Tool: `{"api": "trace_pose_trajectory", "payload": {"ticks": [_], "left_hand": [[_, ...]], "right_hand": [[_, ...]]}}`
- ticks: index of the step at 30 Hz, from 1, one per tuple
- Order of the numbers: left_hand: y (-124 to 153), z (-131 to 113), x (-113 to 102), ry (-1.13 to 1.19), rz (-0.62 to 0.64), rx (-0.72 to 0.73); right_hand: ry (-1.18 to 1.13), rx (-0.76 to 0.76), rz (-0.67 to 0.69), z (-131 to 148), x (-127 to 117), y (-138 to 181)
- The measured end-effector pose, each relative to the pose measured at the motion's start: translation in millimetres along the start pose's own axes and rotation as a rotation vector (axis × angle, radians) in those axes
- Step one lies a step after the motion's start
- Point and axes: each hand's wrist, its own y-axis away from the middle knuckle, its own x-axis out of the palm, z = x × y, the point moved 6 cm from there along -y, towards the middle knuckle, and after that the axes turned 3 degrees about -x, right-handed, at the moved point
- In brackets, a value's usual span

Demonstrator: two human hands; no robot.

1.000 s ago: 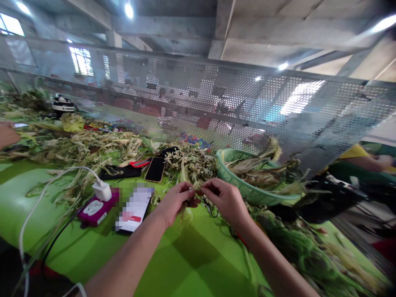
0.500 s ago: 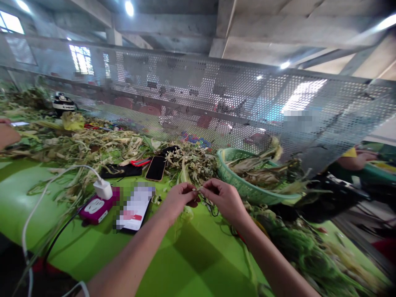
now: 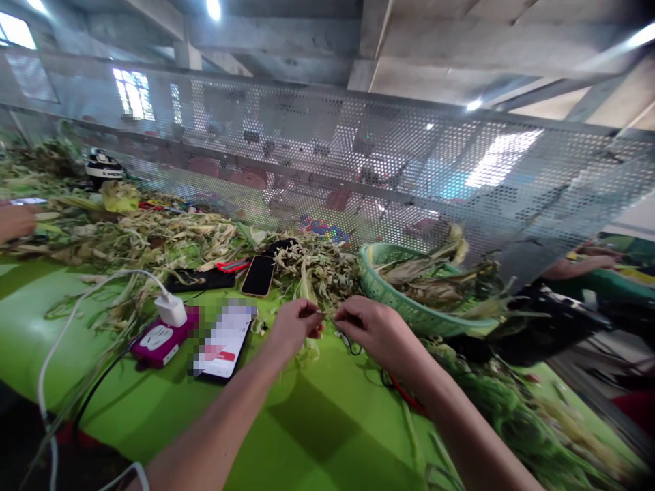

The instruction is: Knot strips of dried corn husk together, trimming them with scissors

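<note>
My left hand (image 3: 293, 327) and my right hand (image 3: 369, 330) meet over the bright green table (image 3: 307, 436), both pinched on a thin pale plant strip (image 3: 326, 314) stretched between the fingertips. More limp green leaf hangs below my left hand onto the table. Just beyond my hands lies a heap of dried plant trimmings (image 3: 317, 269). A green plastic basket (image 3: 409, 310) filled with husks and leaves stands right of my right hand.
A phone (image 3: 224, 341) lies lit left of my left hand, beside a pink power strip (image 3: 156, 339) with a white charger (image 3: 170, 310). Another phone (image 3: 257, 275) lies further back. A perforated metal screen (image 3: 358, 170) borders the table. Other people's hands show at far left (image 3: 15, 221) and far right (image 3: 583, 264).
My hands have sunk a little toward the table and drawn slightly apart, so the strip now shows between them. The person's hand at the right has shifted.
</note>
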Motion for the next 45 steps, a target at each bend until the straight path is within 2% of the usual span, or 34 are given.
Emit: {"api": "trace_pose_trajectory", "payload": {"ticks": [3,7,11,15,19,24,28,31,34,37,40,43,45], "left_hand": [[0.4,1.1,5.7,-0.13,0.103,0.056],[7.7,-3.1,15.3,-0.241,0.236,0.064],[16.3,-13.7,22.0,-0.062,0.328,0.072],[13.5,-12.3,14.7,0.211,0.222,0.012],[6.7,-9.1,3.9,0.262,0.061,-0.005],[3.8,-13.9,-2.8,0.009,-0.029,0.037],[8.8,-21.4,-3.1,-0.285,-0.044,0.173],[15.9,-28.4,2.3,-0.517,-0.021,0.328],[20.4,-29.3,9.8,-0.627,0.057,0.369],[21.1,-26.3,15.7,-0.524,0.185,0.307],[18.8,-22.9,16.2,-0.241,0.262,0.198],[14.5,-20.4,11.8,0.061,0.235,0.115],[11.3,-17.5,7.4,0.168,0.17,0.077]], "right_hand": [[-0.045,-0.047,-0.033,4.6,-7.3,0.3],[-0.225,-0.023,-0.086,-14.8,-3.8,-2.5],[-0.462,0.117,-0.083,-45.4,13.4,-5.1],[-0.472,0.142,-0.031,-46.3,24.6,-5.0],[-0.214,0.001,-0.026,-19.5,21.1,-2.7],[0.125,-0.162,-0.025,11.1,17.9,2.1],[0.311,-0.253,-0.002,21.9,20.1,4.3],[0.313,-0.303,-0.009,22.8,15.9,3.9],[0.162,-0.271,-0.041,11.5,5.4,1.2],[-0.073,-0.143,-0.062,-12.7,-0.2,-2.1],[-0.265,-0.001,-0.072,-36.4,4.8,-3.5],[-0.323,0.074,-0.079,-43.5,12.7,-3.5],[-0.287,0.045,-0.067,-35.1,16.1,-3.4]]}}
